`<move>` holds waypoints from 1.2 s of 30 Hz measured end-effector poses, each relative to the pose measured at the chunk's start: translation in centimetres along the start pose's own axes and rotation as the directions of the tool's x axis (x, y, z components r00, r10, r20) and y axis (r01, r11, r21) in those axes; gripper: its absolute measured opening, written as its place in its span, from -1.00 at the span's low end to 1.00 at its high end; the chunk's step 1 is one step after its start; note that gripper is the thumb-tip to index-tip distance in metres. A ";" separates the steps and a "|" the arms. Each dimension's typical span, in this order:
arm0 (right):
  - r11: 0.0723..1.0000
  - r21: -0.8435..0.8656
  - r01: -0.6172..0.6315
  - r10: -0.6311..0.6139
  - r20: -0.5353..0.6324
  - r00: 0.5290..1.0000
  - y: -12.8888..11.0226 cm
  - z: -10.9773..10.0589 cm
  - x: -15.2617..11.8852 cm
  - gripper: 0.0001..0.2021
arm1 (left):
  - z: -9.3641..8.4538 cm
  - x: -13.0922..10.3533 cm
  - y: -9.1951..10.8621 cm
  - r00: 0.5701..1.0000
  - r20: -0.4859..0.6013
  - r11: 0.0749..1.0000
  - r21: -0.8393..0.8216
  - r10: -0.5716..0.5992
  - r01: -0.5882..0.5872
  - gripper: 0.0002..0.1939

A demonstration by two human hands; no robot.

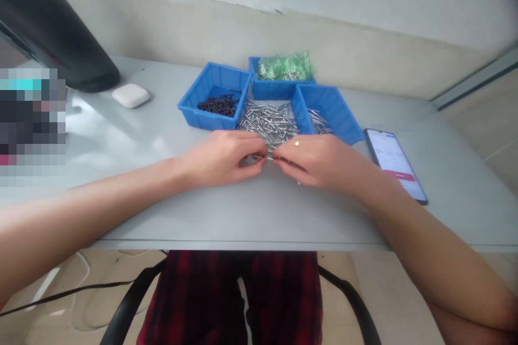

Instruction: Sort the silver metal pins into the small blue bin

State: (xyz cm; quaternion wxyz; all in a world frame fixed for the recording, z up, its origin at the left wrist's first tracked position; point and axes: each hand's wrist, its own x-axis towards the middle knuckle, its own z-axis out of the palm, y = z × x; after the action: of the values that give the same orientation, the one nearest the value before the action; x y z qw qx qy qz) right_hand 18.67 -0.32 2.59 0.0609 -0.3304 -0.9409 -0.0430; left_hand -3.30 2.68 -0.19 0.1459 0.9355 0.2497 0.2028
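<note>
My left hand [226, 156] and my right hand [319, 159] meet at the middle of the table, fingertips almost touching. Both are closed in a pinch. A thin silver metal pin [270, 158], like a pop rivet in shape, spans the small gap between them, with an end in each pinch. Another bright tip [299, 183] pokes out below my right hand; I cannot tell whether that hand grips it. Just beyond my fingers a loose pile of silver pins [269, 121] lies on the table, its near edge partly covered by my hands.
Blue bins surround the pile: the left bin [188, 110] contains dark pins, the right bin [343, 113] silver pins, the back bin [263, 89] green plastic bags. A phone [394, 164] lies by my right forearm. A white case [130, 95] and a dark cylinder [68, 27] stand left.
</note>
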 end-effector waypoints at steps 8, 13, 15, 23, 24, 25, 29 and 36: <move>1.000 -0.002 -0.002 0.002 0.014 1.000 0.0 0.0 0.1 -0.76 | 0.1 -0.1 0.1 0.998 -0.065 0.999 -0.036 0.008 -0.010 -0.84; 1.000 -0.003 0.000 0.000 0.024 1.000 -0.1 0.0 0.1 -0.78 | 0.0 0.1 0.0 0.997 -0.067 0.998 -0.051 0.025 -0.028 -0.85; 1.000 0.001 -0.004 0.004 0.026 1.000 -0.1 0.1 0.1 -0.78 | 0.0 0.1 0.0 0.998 -0.053 0.998 -0.060 0.033 -0.036 -0.85; 1.000 0.002 0.000 0.000 0.020 1.000 0.0 0.1 0.1 -0.79 | 0.1 -0.2 0.0 1.000 -0.014 0.998 -0.065 0.024 -0.025 -0.84; 1.000 0.005 0.002 -0.002 0.021 1.000 0.0 0.1 0.1 -0.79 | 0.0 -0.2 -0.1 1.000 -0.017 0.997 -0.066 0.026 -0.027 -0.84; 1.000 0.006 0.003 -0.003 0.025 1.000 0.0 0.1 0.1 -0.79 | 0.0 -0.2 -0.1 0.999 -0.019 0.997 -0.066 0.028 -0.030 -0.84; 1.000 0.000 0.009 -0.009 0.023 1.000 0.0 0.1 0.1 -0.79 | 0.1 -0.1 -0.2 1.000 0.002 0.998 -0.058 0.031 -0.031 -0.84; 1.000 -0.004 0.000 0.000 0.029 1.000 -0.1 0.0 0.1 -0.80 | 0.1 -0.1 -0.3 0.999 0.037 0.998 -0.045 0.041 -0.039 -0.84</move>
State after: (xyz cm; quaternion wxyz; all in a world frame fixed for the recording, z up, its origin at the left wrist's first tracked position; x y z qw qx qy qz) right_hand 18.58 -0.34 2.56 0.0468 -0.3310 -0.9416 -0.0401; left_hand -3.43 2.86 -0.39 0.1672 0.9405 0.2237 0.1935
